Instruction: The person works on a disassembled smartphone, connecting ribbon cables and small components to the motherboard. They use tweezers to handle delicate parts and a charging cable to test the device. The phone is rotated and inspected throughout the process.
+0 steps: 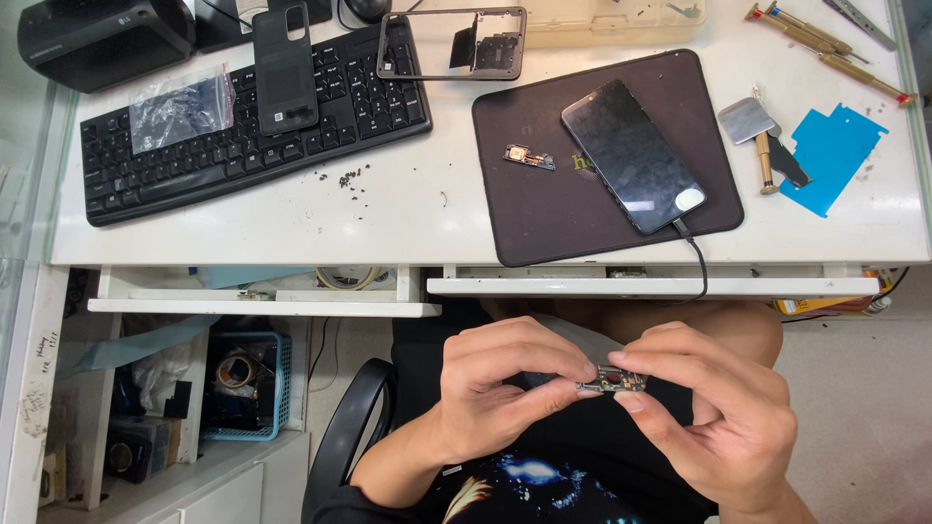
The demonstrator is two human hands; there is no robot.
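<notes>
Head view, hands: the left hand (505,383) and the right hand (704,412) meet over the person's lap, below the desk edge, each with fingers curled in and tips pinched on one small circuit board (612,379).
Grip: left thumb and forefinger close on the board's left end, right thumb and forefinger on its right end; the other fingers are tucked and hold nothing that I can see.
Where the board is: in mid-air between both hands, above a dark printed shirt, with nothing under it but the lap and the chair armrest (340,427).
Risk, drop: I'd judge a slip here sends the board to the floor, since it is held off the desk and only by its ends.
Risk, bending: two pinches pulling against each other could flex such a thin part or stress a connector.
Risk, static or smudges: bare fingertips sit right on the components.
Head view, desk: a smartphone (633,155) lies face up on the dark work mat (544,213), its cable (701,267) hanging over the desk edge close to the hands; a snag could drag it off.
Loose bits: tiny screws (349,178) lie scattered beside the keyboard (252,121), easy to sweep away; another small board (529,156) rests on the mat.
Further off: a phone back cover (284,68) and mid-frame (452,44) rest across the keyboard; screwdrivers (825,49) lie at the right.
</notes>
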